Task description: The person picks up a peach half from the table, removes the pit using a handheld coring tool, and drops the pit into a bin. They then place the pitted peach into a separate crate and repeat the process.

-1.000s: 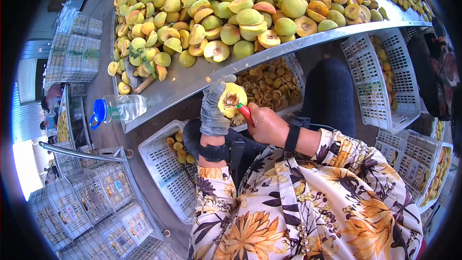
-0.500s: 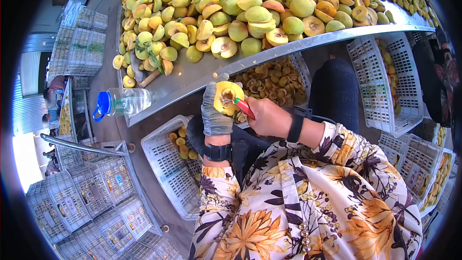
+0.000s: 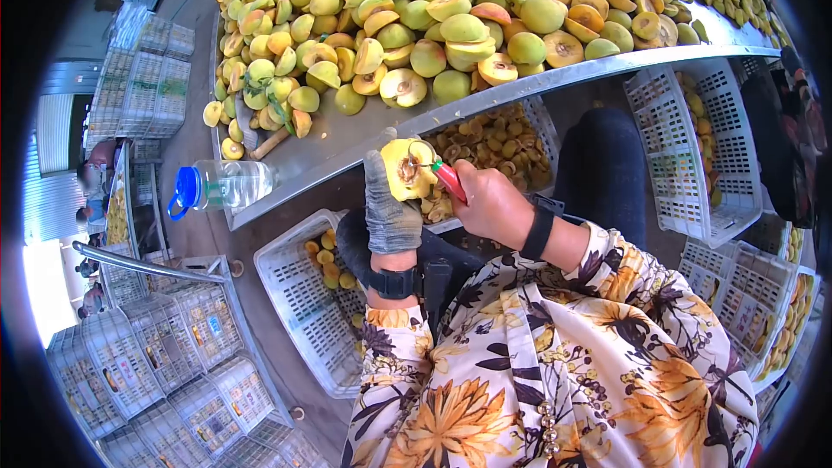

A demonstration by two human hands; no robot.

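Left hand (image 3: 392,208), in a grey glove: grip closed around a halved stone fruit (image 3: 399,175), thumb and fingers at its rim. Fruit is held up just off the near edge of the counter (image 3: 334,146), above the lap, cut face turned up and inward; this presumably leaves the brown, ragged hollow at its centre open to view and to the tool. Right hand (image 3: 492,201), bare: grip narrow, wrapped on a red-handled tool (image 3: 451,183) with a green collar. Handle is held low and near the collar, likely for short, controlled strokes. Metal tip lies over the right side of the cut face; contact cannot be told. Heap of fruit (image 3: 433,33), mostly halves, spreads over the counter close ahead of both hands, apparently for easy reach. Crate of brownish pieces (image 3: 548,140) sits beneath the counter edge, behind the held fruit in this view; a second white crate (image 3: 303,303) stands beside the left leg, some fruit inside. Both seem set close for a short drop. Blue-lidded bottle (image 3: 236,185) lies at the counter's left corner, apart from the hands.
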